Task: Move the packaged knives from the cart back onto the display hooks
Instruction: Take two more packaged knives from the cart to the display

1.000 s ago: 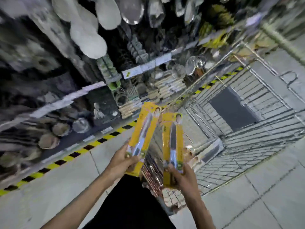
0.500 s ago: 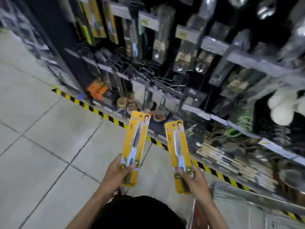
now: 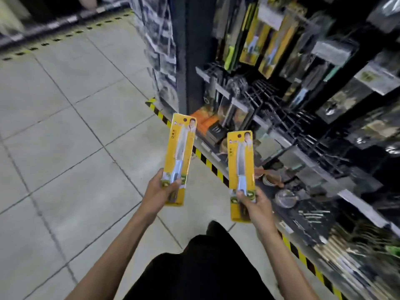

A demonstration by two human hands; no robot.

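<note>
My left hand [image 3: 160,191] grips the lower end of a yellow packaged knife [image 3: 180,148], held upright with its hang hole at the top. Another yellow packaged knife [image 3: 240,161] stands upright in my right hand [image 3: 254,202], gripped near its bottom. Both packs hover in front of the display rack, short of it. Similar yellow knife packs [image 3: 255,40] hang on the display hooks [image 3: 272,94] higher up on the rack. The cart is out of view.
The dark display rack [image 3: 188,61] fills the right side, with kitchen tools and price tags on rows of hooks. A yellow-black hazard stripe [image 3: 207,163] runs along its base. Grey tiled floor [image 3: 65,148] spreads to the left.
The view has swung away from the cart toward the display rack. Both hands still hold their knife packs, which now sit further apart and closer to the rack's left end.
</note>
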